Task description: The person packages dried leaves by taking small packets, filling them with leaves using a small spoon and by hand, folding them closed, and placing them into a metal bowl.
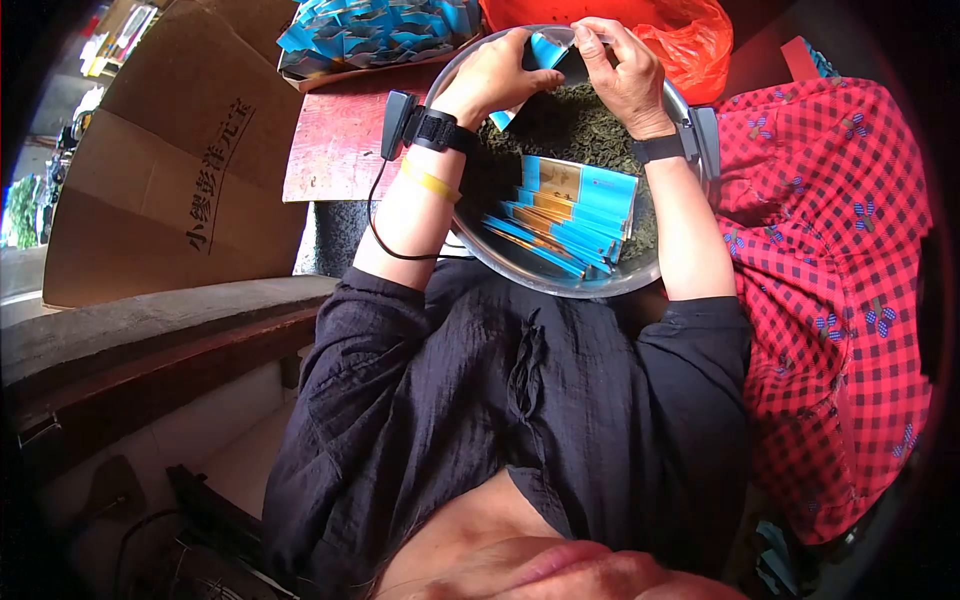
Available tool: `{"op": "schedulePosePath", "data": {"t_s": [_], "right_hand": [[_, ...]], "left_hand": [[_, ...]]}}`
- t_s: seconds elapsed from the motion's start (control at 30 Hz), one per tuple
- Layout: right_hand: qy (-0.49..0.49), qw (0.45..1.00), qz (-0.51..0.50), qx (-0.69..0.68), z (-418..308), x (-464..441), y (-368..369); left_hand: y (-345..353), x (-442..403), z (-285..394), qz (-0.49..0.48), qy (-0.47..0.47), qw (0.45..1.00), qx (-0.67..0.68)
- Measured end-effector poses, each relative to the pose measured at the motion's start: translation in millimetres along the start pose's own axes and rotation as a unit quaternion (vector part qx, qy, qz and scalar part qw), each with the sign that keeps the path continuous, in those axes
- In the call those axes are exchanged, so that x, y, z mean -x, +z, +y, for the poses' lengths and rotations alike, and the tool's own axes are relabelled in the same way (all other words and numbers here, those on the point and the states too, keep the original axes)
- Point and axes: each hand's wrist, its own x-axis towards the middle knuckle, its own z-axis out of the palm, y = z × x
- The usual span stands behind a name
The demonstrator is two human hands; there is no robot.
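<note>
My left hand is closed around a small blue paper packet, held over a round metal basin. Close beside the packet's upper end, my right hand has its thumb and fingertips pressed together; what they pinch is too small to make out. Dark green dried leaves, resembling tea, lie in the basin below both hands. A fanned stack of flat blue-and-gold packets rests on the leaves at the near side.
A box of many blue packets stands behind on a red board. At left is a large cardboard box. An orange-red plastic bag lies behind the basin, and red checked cloth hangs at right. A cable runs from my left wrist.
</note>
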Motion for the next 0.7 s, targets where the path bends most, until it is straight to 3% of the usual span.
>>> {"op": "schedulePosePath", "data": {"t_s": [0.13,0.27,0.57,0.63,0.67,0.7], "right_hand": [[-0.019,0.999,0.03,-0.013,-3,-1,0],[-0.003,0.997,0.054,-0.053,-3,-3,-1],[0.002,0.993,0.106,-0.043,-18,-11,-11],[0.005,0.993,0.109,-0.045,-17,-10,-11],[0.007,0.993,0.112,-0.047,-17,-10,-11],[0.007,0.993,0.112,-0.048,-15,-10,-10]], "left_hand": [[-5,1,12,0.019,-0.047,0.997,0.066],[-3,0,10,0.073,-0.009,0.996,0.042],[-8,-1,14,0.013,-0.068,0.995,0.077],[-10,0,18,-0.042,-0.091,0.994,0.048],[-6,0,12,-0.042,-0.092,0.994,0.048],[-1,-1,6,-0.009,-0.031,0.999,0.031]]}}
